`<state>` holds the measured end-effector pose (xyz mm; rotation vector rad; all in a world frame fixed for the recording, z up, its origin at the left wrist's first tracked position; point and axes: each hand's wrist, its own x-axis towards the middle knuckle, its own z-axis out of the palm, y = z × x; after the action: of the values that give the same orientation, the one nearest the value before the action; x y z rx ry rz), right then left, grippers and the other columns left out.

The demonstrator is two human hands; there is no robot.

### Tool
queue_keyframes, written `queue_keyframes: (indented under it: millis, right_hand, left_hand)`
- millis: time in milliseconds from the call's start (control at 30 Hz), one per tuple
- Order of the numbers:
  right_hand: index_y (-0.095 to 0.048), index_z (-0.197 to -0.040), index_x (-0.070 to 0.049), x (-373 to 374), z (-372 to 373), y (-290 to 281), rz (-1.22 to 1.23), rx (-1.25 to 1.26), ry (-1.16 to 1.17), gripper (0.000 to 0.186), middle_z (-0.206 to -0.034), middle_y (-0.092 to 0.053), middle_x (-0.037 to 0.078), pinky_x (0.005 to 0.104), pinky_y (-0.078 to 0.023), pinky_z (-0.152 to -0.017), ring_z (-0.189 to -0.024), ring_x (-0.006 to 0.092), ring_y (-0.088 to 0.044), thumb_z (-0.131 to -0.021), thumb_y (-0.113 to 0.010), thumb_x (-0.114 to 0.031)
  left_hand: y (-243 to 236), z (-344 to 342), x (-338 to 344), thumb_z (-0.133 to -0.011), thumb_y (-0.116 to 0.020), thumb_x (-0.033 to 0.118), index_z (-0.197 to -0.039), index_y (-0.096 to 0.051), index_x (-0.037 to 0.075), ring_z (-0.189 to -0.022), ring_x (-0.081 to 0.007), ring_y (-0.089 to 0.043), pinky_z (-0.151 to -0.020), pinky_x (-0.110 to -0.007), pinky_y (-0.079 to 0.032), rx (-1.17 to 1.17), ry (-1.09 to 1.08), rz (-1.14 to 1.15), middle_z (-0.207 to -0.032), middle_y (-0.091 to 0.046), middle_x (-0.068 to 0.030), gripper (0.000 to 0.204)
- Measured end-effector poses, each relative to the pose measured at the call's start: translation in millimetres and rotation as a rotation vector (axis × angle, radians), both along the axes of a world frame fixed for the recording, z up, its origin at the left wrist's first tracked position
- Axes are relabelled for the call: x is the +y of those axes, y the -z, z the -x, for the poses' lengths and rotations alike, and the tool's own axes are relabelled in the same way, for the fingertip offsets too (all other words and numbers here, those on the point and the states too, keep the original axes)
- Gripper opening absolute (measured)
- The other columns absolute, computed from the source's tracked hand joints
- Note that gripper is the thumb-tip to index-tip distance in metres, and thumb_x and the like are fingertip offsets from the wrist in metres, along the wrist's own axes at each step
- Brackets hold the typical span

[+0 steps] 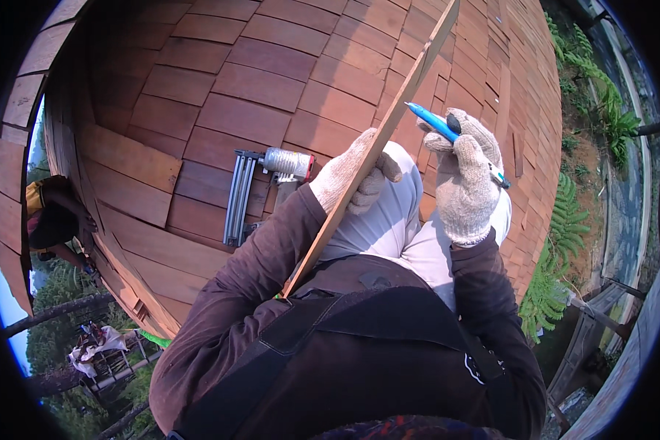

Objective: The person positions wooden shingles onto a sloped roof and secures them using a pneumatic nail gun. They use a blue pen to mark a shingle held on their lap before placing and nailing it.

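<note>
A long, narrow wooden strip (pixel 418 70) slants from the upper right down to my waist. My left hand (pixel 345 169), in a pale knitted glove, is closed around it near its middle. To the right of the strip, my right hand (pixel 468 183), gloved alike, grips a blue pen (pixel 434 123) between thumb and fingers. The pen's tip points up and left, close to the strip's edge but apart from it. On the shingles left of my left hand lies a nail gun (pixel 286 165) with a silver body and a long metal magazine.
Overlapping reddish-brown wooden shingles (pixel 264 81) cover the curved roof under me. Larger loose boards (pixel 128 172) lie at the left. Beyond the left edge another person (pixel 55 213) bends near the roof. Ferns (pixel 565 220) and a concrete channel (pixel 627 169) lie below the right edge.
</note>
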<state>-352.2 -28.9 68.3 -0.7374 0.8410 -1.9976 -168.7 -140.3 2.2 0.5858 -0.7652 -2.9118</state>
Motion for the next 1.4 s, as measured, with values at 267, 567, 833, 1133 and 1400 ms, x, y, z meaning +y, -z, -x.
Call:
queue_keyframes:
  millis: [267,567,833,1133,1400]
  right_hand:
    - [-0.063,-0.128,0.004,-2,1,18,-0.088,0.019,0.003,0.027,-0.123,-0.071,0.022,0.0345,-0.057,-0.094,-0.1,0.0237,-0.072,-0.104,-0.058,-0.008]
    - [-0.065,-0.126,0.004,-9,-3,22,-0.092,-0.059,-0.019,0.026,-0.121,-0.071,0.02,0.0359,-0.058,-0.095,-0.099,0.0243,-0.073,-0.104,-0.06,-0.009]
    - [-0.066,-0.127,0.003,-11,0,25,-0.123,-0.102,-0.001,0.027,-0.12,-0.072,0.017,0.0376,-0.058,-0.094,-0.098,0.0242,-0.074,-0.104,-0.061,-0.01]
    - [-0.066,-0.127,0.003,-13,-3,29,-0.111,-0.105,-0.005,0.026,-0.118,-0.072,0.015,0.0383,-0.06,-0.093,-0.097,0.0236,-0.074,-0.104,-0.061,-0.009]
    - [-0.066,-0.126,0.003,-11,10,29,-0.066,-0.182,0.043,0.025,-0.114,-0.073,0.015,0.0393,-0.06,-0.094,-0.097,0.0239,-0.074,-0.106,-0.059,-0.01]
  left_hand:
    - [33,9,11,-0.107,-0.033,0.069,-0.111,-0.064,-0.01,-0.036,-0.0096,-0.031,-0.034,-0.027,-0.028,0.21,0.024,-0.093,-0.051,-0.039,0.001,0.085]
    - [49,6,5,-0.107,-0.05,0.047,-0.118,-0.058,-0.011,-0.045,-0.0132,-0.044,-0.04,-0.031,-0.039,0.391,0.086,-0.253,-0.066,-0.047,-0.0028,0.06]
    - [51,6,6,-0.106,-0.046,0.057,-0.123,-0.056,-0.013,-0.047,-0.0127,-0.043,-0.042,-0.03,-0.041,0.426,0.086,-0.256,-0.066,-0.046,-0.0027,0.072]
    - [55,2,4,-0.106,-0.046,0.058,-0.125,-0.055,-0.012,-0.051,-0.0124,-0.046,-0.043,-0.031,-0.043,0.444,0.095,-0.203,-0.07,-0.048,-0.0028,0.073]
    - [56,9,-1,-0.104,-0.054,0.051,-0.121,-0.056,-0.012,-0.052,-0.0168,-0.052,-0.045,-0.032,-0.046,0.403,0.136,-0.32,-0.072,-0.052,-0.0041,0.065]
